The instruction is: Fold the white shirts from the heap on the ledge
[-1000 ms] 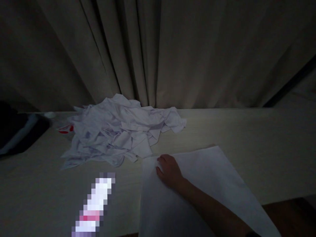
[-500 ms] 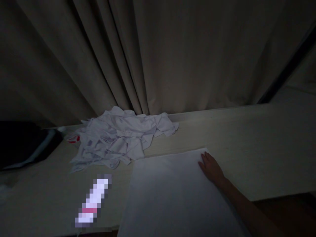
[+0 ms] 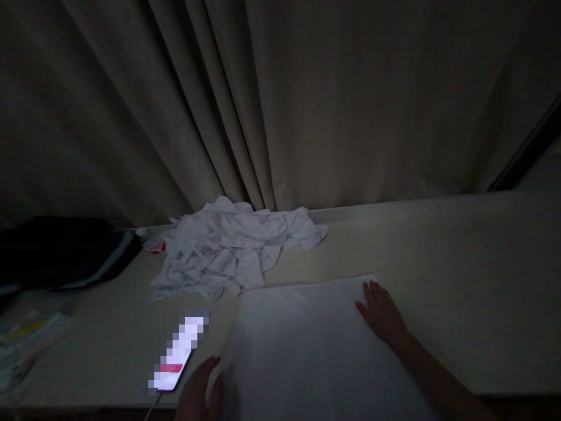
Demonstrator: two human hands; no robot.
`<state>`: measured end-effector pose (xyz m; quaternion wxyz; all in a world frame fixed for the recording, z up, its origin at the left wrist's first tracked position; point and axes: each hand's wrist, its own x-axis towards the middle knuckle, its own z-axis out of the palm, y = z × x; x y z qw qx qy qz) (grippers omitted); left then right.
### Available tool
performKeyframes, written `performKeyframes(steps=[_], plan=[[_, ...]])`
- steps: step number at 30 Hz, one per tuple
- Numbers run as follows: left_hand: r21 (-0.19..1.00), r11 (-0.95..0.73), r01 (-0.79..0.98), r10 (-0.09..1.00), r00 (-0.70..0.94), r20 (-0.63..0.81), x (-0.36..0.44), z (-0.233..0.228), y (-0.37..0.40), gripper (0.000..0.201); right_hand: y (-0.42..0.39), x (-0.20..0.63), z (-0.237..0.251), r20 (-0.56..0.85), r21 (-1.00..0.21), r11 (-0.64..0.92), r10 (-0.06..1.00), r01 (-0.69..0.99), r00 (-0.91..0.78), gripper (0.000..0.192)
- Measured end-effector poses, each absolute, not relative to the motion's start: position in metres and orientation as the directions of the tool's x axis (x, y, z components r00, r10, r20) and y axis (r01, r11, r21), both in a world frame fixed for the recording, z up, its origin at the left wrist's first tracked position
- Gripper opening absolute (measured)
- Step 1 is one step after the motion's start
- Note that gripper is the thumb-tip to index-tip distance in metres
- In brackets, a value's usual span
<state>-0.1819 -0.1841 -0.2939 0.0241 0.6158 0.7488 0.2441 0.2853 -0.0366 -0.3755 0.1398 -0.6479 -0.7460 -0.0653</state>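
Observation:
A flat white cloth (image 3: 302,345) lies spread on the pale table, its near end running out of the bottom of the view. My right hand (image 3: 380,310) rests on its far right corner, fingers stretched out and lying flat. At the cloth's near left edge is my left hand (image 3: 202,389), thumb and fingers apart, holding nothing that I can see. Whether its thumb touches the cloth is hard to tell in the dim light. Behind the cloth a crumpled heap of white fabric (image 3: 232,242) sits against the curtain.
A lit phone (image 3: 179,356) with a cable lies left of the cloth. Dark folded fabric (image 3: 65,251) and a clear plastic bag (image 3: 30,345) are at the far left. A beige curtain (image 3: 350,105) hangs behind the pale table (image 3: 473,280).
My left hand has come into view at the cloth's near left edge. My right hand stays at the far right corner. The view has shifted left, showing the plastic bag more fully.

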Motion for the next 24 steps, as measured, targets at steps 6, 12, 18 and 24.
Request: performKeyframes(steps=[6,12,18,24], plan=[[0.040,-0.173,0.984,0.945,0.155,0.289,-0.124,-0.308,-0.068,0.051,-0.026,0.273,-0.377,0.310,-0.040,0.228,0.928,0.973,-0.205,0.071],[-0.076,-0.147,0.986,0.961,0.161,0.226,-0.114,-0.336,-0.037,0.056,-0.026,0.272,-0.376,0.210,-0.067,0.189,0.963,0.980,-0.171,0.070],[-0.064,-0.080,0.995,0.966,0.093,0.240,-0.117,-0.345,-0.034,0.063,-0.029,0.275,-0.370,0.154,-0.084,0.174,0.975,0.981,-0.160,0.070],[-0.044,-0.086,0.995,0.969,0.094,0.230,-0.115,-0.344,-0.034,0.065,-0.030,0.274,-0.368,0.155,-0.081,0.162,0.977,0.983,-0.148,0.068]])
